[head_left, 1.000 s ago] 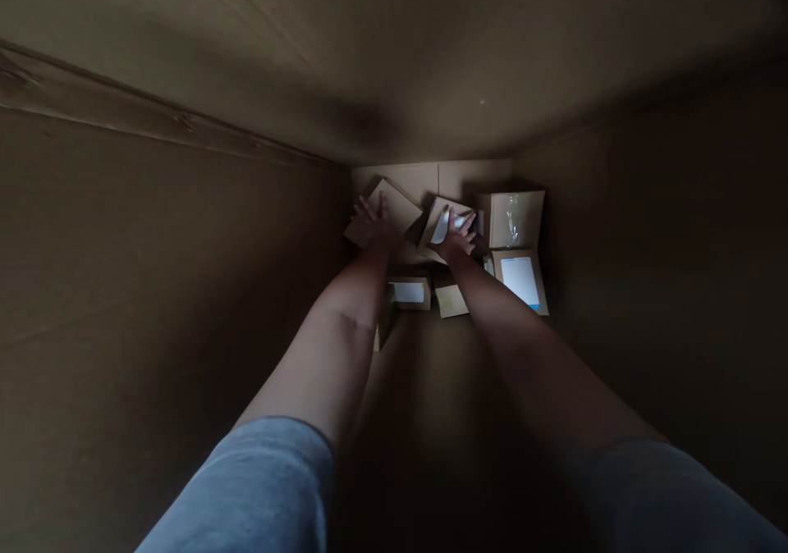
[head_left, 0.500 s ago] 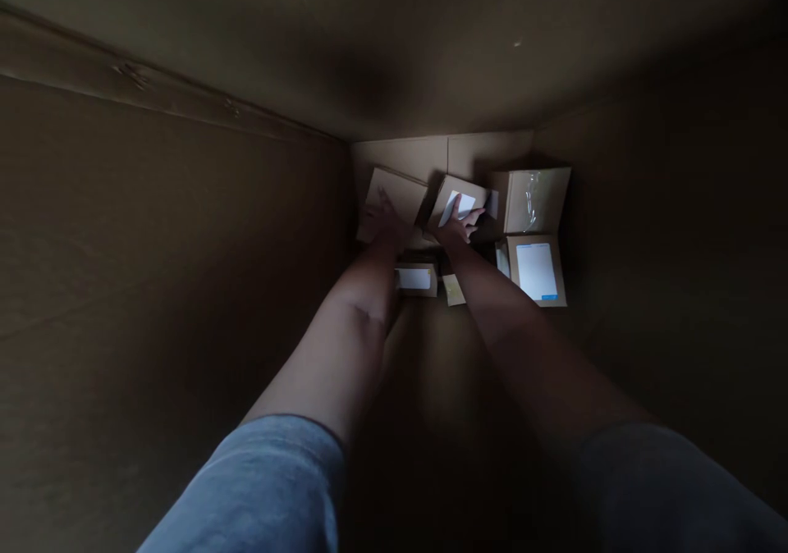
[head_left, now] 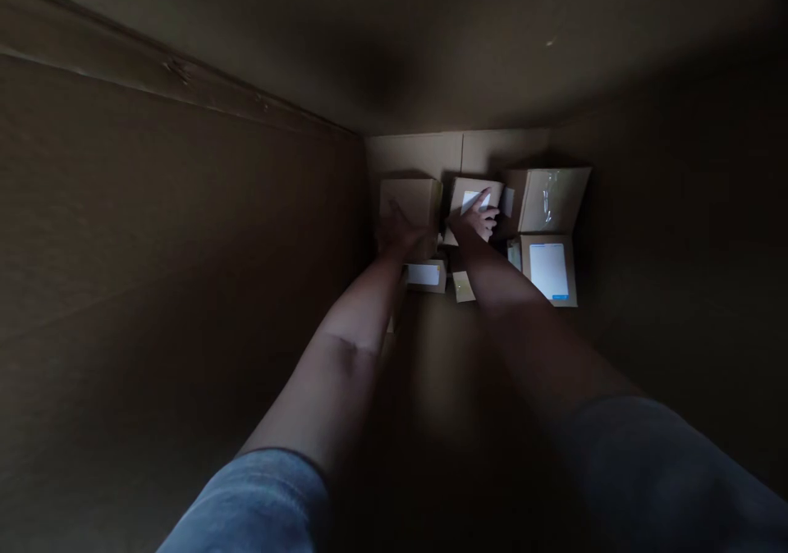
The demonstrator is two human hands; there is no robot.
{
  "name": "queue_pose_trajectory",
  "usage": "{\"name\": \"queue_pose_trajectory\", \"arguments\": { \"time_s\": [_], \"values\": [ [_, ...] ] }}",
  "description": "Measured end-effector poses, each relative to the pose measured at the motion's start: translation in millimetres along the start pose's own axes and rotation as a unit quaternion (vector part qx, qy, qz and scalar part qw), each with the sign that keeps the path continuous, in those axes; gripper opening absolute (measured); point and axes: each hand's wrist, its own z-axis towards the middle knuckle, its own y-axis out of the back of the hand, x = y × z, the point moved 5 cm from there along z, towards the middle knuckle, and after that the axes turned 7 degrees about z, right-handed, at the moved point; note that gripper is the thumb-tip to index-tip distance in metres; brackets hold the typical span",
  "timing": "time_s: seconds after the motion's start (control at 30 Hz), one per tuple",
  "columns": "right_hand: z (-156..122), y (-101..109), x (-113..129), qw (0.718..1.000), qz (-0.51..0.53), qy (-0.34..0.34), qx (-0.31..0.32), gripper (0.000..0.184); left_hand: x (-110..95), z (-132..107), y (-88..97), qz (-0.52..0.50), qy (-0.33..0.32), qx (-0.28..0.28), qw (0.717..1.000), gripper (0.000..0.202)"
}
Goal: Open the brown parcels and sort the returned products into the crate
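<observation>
My left hand (head_left: 399, 230) lies on a plain brown cardboard box (head_left: 411, 195), fingers spread over its top and near side. On a smaller cardboard box (head_left: 459, 194) with a white label, my right hand (head_left: 483, 219) rests with its fingers apart, partly covering the label. The two boxes stand side by side with a narrow gap between them. Below my left wrist is a low box with a white label (head_left: 424, 274). A small box with yellowish tape (head_left: 463, 287) sits beside my right forearm.
Tall, dark cardboard walls (head_left: 185, 208) surround the boxes at the bottom of a deep carton. To the right stand a box with clear tape (head_left: 557, 200) and, below it, a box with a white and blue label (head_left: 549, 270). The right side is in deep shadow.
The plain box under my left hand has turned and now sits squarer, showing its right side. The labelled box under my right hand has also straightened. The view has shifted slightly.
</observation>
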Motion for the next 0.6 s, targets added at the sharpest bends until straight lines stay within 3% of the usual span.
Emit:
{"name": "queue_pose_trajectory", "arguments": {
  "time_s": [0.2, 0.3, 0.43, 0.6],
  "values": [
    [-12, 18, -33, 0.997, -0.002, -0.055, -0.054, 0.145, -12, -1, -23.8, -0.034, 0.007, 0.041, 0.999, 0.141],
    [-18, 43, -35, 0.994, -0.012, -0.068, -0.079, 0.149, -19, 0, -19.4, -0.065, -0.013, 0.055, 0.996, 0.139],
    [-67, 94, -18, 0.992, -0.022, -0.07, -0.1, 0.149, -10, -23, 29.0, -0.102, -0.037, 0.07, 0.992, 0.138],
    [-184, 168, 16, 0.989, -0.035, -0.047, -0.135, 0.14, 21, -100, 130.4, -0.131, -0.057, 0.06, 0.988, 0.133]
  ]
}}
